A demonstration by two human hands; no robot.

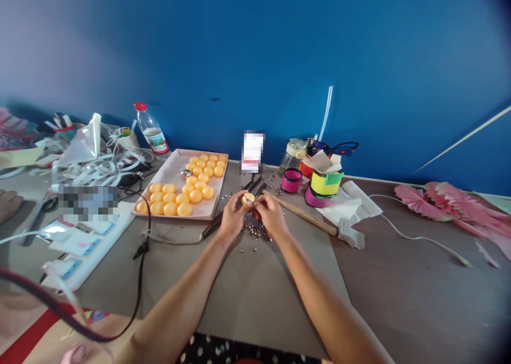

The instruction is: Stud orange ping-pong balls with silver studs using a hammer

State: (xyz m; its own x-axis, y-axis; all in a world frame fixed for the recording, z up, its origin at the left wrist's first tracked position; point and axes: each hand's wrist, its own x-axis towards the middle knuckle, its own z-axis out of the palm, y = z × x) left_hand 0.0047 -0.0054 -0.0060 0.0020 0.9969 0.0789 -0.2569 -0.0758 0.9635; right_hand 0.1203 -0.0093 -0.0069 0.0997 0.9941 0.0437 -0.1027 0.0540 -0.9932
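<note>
A shallow tray (167, 168) of yellow balls (170, 198) stood left of both hands. The left hand (233, 213) grasped a single ball (248, 197) at its fingertips; the right hand's (273, 215) fingers met its right side, their grip unclear. Metal beads (257, 230) lay beneath.

Soft light, seemingly from the left, pale haze on the blue wall (263, 60), dark right corners
</note>
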